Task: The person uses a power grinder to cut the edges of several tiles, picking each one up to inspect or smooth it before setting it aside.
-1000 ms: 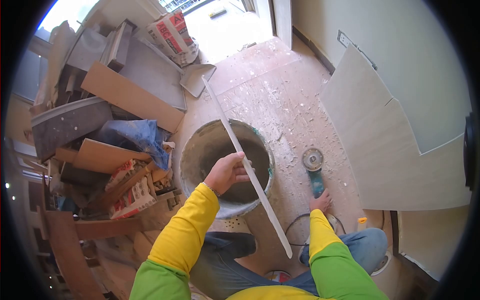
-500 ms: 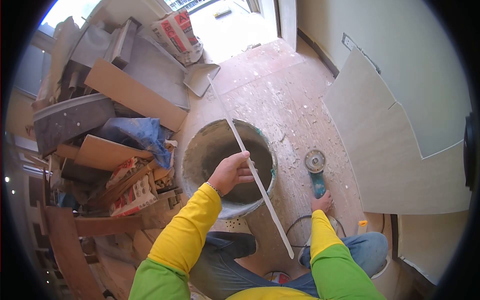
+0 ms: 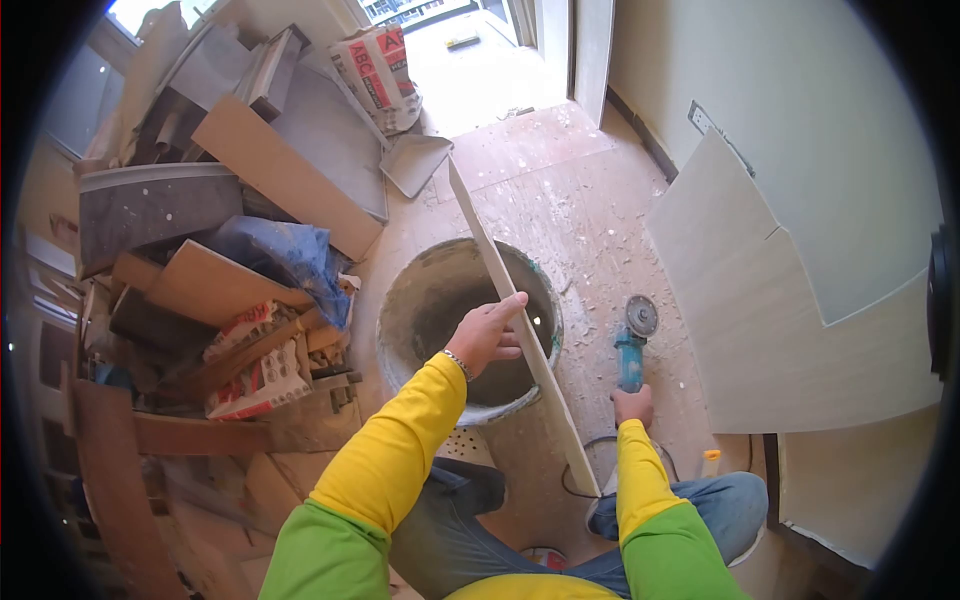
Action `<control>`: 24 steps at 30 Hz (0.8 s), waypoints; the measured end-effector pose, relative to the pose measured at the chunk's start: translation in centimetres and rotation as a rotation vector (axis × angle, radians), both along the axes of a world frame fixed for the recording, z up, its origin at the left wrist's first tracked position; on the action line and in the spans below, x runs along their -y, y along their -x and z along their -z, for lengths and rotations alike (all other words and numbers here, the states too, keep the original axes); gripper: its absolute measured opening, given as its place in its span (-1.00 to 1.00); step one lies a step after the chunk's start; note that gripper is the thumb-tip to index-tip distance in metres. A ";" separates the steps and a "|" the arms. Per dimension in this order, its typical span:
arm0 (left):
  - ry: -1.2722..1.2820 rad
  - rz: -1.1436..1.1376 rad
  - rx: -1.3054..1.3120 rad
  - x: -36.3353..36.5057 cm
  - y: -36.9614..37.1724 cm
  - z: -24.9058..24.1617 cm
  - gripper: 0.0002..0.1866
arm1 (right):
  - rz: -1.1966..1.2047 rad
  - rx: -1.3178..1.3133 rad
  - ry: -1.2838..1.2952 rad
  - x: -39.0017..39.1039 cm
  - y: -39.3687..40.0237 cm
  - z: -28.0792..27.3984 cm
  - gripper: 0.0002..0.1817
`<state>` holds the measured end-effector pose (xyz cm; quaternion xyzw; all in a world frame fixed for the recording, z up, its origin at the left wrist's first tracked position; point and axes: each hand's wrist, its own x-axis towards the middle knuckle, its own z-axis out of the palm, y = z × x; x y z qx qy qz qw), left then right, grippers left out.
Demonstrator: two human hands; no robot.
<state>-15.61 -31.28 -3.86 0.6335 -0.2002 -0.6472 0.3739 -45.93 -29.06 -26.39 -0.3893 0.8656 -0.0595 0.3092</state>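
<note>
My left hand (image 3: 484, 338) is closed on a long, narrow, pale strip (image 3: 556, 402), which slants over a round, cement-stained tub (image 3: 412, 295). The strip's broad face shows, its far end near a dustpan (image 3: 416, 165) and its near end by my knee. In my right hand (image 3: 632, 405) is a blue angle grinder (image 3: 629, 362), gripped by its body low over the floor to the right of the tub. Its round disc (image 3: 641, 316) points away from me and is tilted.
Boards, torn bags and a blue plastic sheet (image 3: 290, 262) are heaped at left. A notched large pale panel (image 3: 740, 310) leans along the right wall. Chips litter the floor (image 3: 590, 220). A printed bag (image 3: 377, 80) stands near the bright doorway, and a cable (image 3: 572, 480) loops by my leg.
My left hand has turned the strip so its broad face shows more. The grinder's disc has tilted and swung slightly right. The whole view has shifted a little.
</note>
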 end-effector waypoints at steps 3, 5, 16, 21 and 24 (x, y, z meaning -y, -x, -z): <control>-0.029 -0.042 0.101 -0.2 0.6 -0.5 -0.26 | -0.058 0.096 0.082 2.0 -0.5 -3.9 -0.38; -0.043 -0.076 0.202 -0.4 0.9 -0.4 -0.16 | -0.137 0.232 0.259 4.3 -0.9 -6.8 -0.37; 0.934 0.569 0.376 -3.9 8.2 -9.4 0.37 | -0.308 1.527 0.148 3.1 -2.0 -35.0 -0.30; 0.865 0.370 -0.106 -4.4 7.2 -8.6 0.25 | -0.509 1.714 -0.118 2.5 -2.8 -34.8 -0.26; 0.631 0.002 -0.519 -5.5 4.6 -8.4 -0.18 | -0.590 1.704 -0.256 1.8 -5.2 -34.1 -0.23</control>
